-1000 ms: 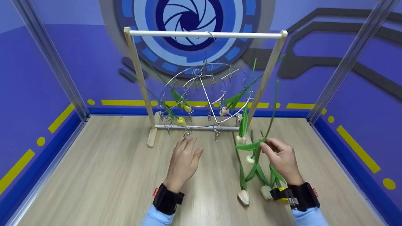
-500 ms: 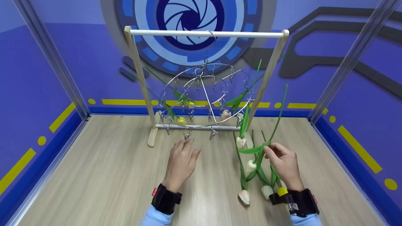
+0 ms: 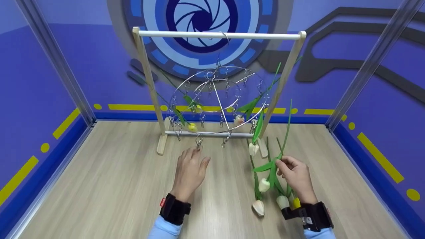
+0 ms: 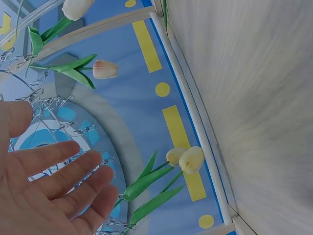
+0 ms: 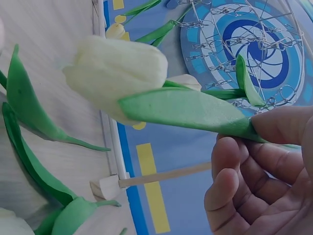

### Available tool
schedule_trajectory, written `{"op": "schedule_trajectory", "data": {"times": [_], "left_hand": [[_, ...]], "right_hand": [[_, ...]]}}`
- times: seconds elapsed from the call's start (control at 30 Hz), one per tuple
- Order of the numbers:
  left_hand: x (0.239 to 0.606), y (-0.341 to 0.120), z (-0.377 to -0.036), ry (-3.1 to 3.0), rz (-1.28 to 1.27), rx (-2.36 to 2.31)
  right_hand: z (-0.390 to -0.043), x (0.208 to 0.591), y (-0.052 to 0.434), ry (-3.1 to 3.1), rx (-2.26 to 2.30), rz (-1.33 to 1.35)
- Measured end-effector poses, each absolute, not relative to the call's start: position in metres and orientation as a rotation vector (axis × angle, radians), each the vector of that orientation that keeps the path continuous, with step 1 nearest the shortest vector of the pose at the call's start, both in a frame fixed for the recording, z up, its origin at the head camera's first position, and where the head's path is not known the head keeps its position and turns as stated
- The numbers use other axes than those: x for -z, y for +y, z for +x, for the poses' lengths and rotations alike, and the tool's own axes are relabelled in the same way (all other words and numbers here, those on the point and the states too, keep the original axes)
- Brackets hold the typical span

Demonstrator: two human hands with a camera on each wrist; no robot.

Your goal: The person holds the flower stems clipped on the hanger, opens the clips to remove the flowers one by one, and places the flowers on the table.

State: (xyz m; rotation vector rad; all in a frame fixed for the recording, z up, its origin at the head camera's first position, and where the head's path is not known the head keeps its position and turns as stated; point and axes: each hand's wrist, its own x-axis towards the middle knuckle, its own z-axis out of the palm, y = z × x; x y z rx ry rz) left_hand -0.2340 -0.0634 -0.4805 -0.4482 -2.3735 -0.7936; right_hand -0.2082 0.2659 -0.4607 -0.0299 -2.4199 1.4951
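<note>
My right hand (image 3: 296, 176) pinches an artificial white tulip (image 3: 264, 185) by its green stem, thumb against fingers. Its bloom points down; the stem rises above the hand. Close up in the right wrist view are the tulip's bloom (image 5: 120, 73) and leaf (image 5: 186, 110). My left hand (image 3: 191, 171) holds nothing, its fingertips by a metal clip (image 3: 199, 142) at the front of the round hanging clip rack (image 3: 229, 127); whether they touch cannot be told. Fingers spread, the left palm (image 4: 54, 191) faces its wrist camera. Yellow tulips (image 3: 192, 126), a pinkish one (image 3: 238, 119) and a white one (image 3: 253, 149) hang upside down from the rack.
A wooden stand (image 3: 293, 59) with a white top bar (image 3: 186, 34) carries the rack. Loose tulips lie on the table at the right: a pinkish one (image 3: 258, 208), a white one (image 3: 283, 201) and a yellow one (image 3: 296, 202). Blue walls (image 3: 395, 109) enclose the table.
My right hand has lowered slightly with the white tulip, whose bloom now hangs lower and turns more into view. My left hand has drawn back slightly from the rack. The clips sway.
</note>
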Motion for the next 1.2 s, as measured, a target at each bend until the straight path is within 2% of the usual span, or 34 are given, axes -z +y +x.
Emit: {"op": "schedule_trajectory", "data": {"times": [0.63, 1.2], "left_hand": [[0.482, -0.066, -0.234, -2.385, -0.437, 0.788], [0.484, -0.067, -0.236, -2.371, -0.443, 0.779]], "right_hand": [[-0.22, 0.479, 0.248, -2.546, -1.67, -0.176], [-0.22, 0.488, 0.224, -2.639, -1.807, -0.021]]}}
